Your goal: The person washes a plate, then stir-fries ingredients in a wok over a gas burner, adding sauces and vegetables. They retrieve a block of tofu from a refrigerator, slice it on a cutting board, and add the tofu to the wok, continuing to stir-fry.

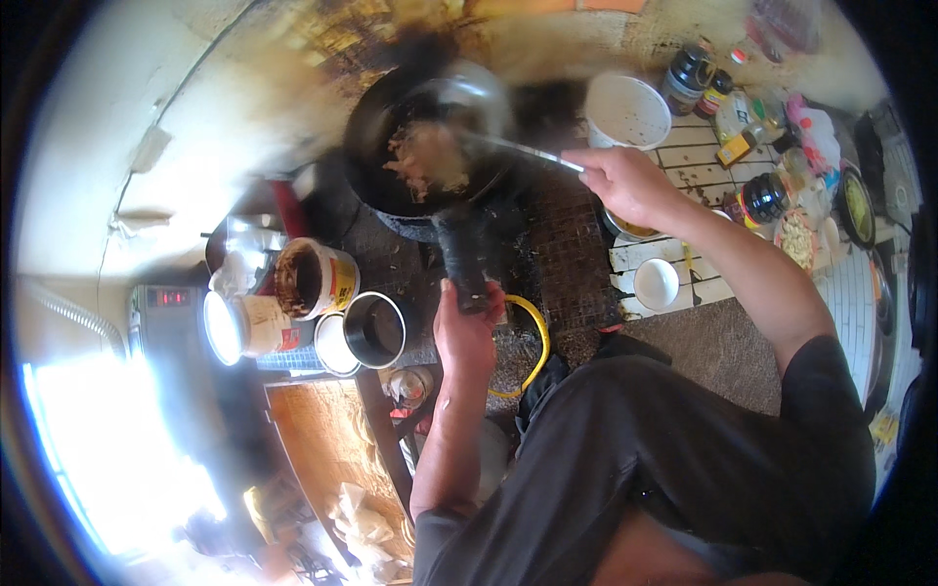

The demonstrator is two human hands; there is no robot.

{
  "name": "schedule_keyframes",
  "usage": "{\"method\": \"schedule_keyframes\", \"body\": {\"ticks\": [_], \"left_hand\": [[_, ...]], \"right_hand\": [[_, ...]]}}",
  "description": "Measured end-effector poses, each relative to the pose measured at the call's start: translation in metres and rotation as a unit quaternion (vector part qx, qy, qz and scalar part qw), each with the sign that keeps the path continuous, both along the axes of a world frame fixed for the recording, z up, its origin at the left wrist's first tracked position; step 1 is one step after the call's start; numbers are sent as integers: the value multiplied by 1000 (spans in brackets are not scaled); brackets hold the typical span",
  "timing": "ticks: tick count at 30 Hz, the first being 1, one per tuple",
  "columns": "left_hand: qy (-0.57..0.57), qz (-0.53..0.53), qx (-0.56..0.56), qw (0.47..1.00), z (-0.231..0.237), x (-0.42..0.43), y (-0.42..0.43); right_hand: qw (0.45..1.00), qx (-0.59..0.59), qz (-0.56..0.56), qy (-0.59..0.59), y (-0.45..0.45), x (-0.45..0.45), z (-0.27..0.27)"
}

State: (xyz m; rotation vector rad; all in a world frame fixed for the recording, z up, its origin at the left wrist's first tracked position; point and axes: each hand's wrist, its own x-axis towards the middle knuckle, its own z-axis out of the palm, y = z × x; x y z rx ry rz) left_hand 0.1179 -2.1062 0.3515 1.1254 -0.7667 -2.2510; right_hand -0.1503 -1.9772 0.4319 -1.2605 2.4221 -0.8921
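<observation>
My left hand [469, 322] grips the dark handle [460, 253] of a black wok [363, 172] that sits over a burner. Pieces of meat [418, 157] lie in the wok, partly blurred by steam or motion. My right hand [630, 183] holds the thin metal handle of a cooking utensil [538, 152], which reaches into the wok from the right. The utensil's head is blurred among the food, so its shape cannot be told.
Right of the wok stand a white bucket [629, 110], sauce bottles [687, 77], a small white bowl [656, 284] and a dish of chopped pale food [797, 238]. On the left are a brown-stained tub [341, 282] and a metal pot [375, 329]. A yellow hose [544, 333] curves beside my left hand.
</observation>
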Motion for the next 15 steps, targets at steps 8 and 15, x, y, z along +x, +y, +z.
{"method": "schedule_keyframes", "body": {"ticks": [8, 15], "left_hand": [[74, -98, 185, 975, -41, -32, 68], [-39, -157, -21, 987, -78, -219, 79]], "right_hand": [[992, -112, -7, 51, 87, 21, -97], [928, -205, -111, -292, 147, -4, -66]]}}
